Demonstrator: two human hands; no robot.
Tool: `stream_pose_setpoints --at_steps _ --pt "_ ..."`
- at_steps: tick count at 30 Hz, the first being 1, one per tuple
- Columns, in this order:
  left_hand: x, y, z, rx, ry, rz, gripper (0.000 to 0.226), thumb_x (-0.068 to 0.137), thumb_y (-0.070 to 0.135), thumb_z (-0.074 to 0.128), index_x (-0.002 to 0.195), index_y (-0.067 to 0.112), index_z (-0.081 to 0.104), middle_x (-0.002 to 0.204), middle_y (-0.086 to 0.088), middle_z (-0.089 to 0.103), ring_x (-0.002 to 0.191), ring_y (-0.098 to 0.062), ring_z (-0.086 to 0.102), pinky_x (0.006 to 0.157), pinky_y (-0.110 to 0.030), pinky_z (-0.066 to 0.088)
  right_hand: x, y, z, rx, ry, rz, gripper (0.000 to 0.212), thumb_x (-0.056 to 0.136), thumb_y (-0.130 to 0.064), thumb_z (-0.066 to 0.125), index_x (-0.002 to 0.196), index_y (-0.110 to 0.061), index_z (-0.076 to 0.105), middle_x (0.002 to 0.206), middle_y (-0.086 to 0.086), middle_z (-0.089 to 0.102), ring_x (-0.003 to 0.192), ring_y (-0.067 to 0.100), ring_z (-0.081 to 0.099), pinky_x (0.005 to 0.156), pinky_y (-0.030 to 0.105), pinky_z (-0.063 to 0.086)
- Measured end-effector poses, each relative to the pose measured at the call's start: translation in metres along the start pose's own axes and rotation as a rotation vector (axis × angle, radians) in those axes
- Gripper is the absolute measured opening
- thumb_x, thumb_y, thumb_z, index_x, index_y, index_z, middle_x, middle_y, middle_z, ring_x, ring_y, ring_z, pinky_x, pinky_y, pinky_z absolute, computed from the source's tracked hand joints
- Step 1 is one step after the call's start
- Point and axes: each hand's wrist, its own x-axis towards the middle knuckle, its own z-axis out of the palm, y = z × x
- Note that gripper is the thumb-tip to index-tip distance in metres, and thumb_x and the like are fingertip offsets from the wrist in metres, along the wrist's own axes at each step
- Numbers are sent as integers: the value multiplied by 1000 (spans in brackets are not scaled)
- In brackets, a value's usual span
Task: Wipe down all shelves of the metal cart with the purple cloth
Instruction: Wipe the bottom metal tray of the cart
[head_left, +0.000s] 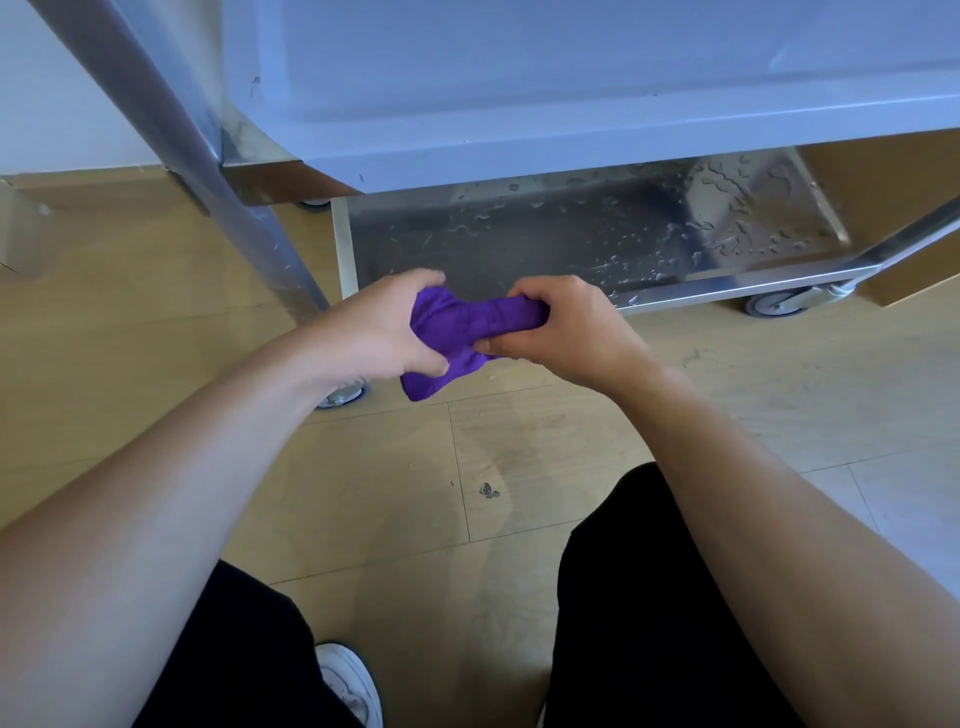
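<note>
Both hands grip the bunched purple cloth (467, 332) in front of the cart's wet bottom shelf (571, 244): left hand (384, 327) and right hand (566, 332) with fingers curled round it. Risk: a bunched, possibly damp cloth may smear the droplets rather than lift them.

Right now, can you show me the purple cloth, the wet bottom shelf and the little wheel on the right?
purple cloth (467, 332): head view, its bunched middle.
bottom shelf (519, 249): head view, its wet metal surface.
wheel (774, 305): head view, the grey side of the caster.
</note>
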Motion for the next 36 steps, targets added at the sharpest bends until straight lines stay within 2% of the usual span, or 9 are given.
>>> stream_pose_setpoints --at_steps 2,6,8,12,16,21,25,29,36 --pt "-1 -1 -1 26 10 21 51 73 16 82 119 24 62 103 2 69 92 -18 66 87 -40 54 0 1 2 -17 -22 -35 28 68 -36 86 77 -16 67 84 -4 54 63 1 50 53 10 39" --pt "-3 0 -3 77 2 92 16 80 31 77 91 26 68 77 6 68 73 -16 61 64 -30 43 0 2 0 -8 -87 -60 27 73 -36 82 88 -16 73 130 -11 52 99 -1 57 72 3 39" --pt "-3 -1 -4 59 -14 121 15 81 37 76 85 25 68 69 6 61 64 -13 53 60 -28 37 -2 -1 -3 94 -118 -60 24 78 -28 79 98 -17 72 122 -10 62 92 3 62 71 8 44" --pt "-2 0 -7 -101 -49 153 25 80 42 75 69 22 64 60 8 49 60 -10 45 62 -31 31 -5 -4 -10 364 -130 -1 26 81 -18 77 101 -4 67 65 -3 60 49 10 50 46 23 39" --pt "-3 6 -8 -409 -59 189 33 73 34 79 91 10 67 81 -4 61 78 -15 56 78 -38 46 -6 -6 -13 561 -156 -8 28 79 -16 79 94 -6 57 67 3 58 51 18 50 41 25 35" --pt "-2 8 -8 -545 35 154 56 64 28 88 113 22 61 96 -6 69 90 -18 66 92 -43 55 -6 -5 -8 743 -193 -24 45 77 -4 77 115 -6 52 91 6 64 72 18 64 52 26 50" --pt "-1 7 -1 -378 99 133 51 72 37 81 115 23 58 102 -2 71 95 -18 68 89 -40 56 1 0 -3 792 -196 55 40 77 -6 78 113 -7 59 96 11 66 84 26 65 69 40 53" --pt "4 -7 4 -123 227 145 40 85 39 71 118 25 53 109 12 62 94 -3 61 77 -25 51 7 1 4 780 -123 148 37 78 -2 76 111 -1 59 89 13 66 76 32 63 62 38 53" --pt "11 -54 20 488 276 -22 27 97 21 49 114 3 59 121 -12 51 100 -30 58 84 -42 50 33 14 17 408 211 143 31 75 -15 79 100 -21 62 92 -3 68 81 15 65 62 26 52"
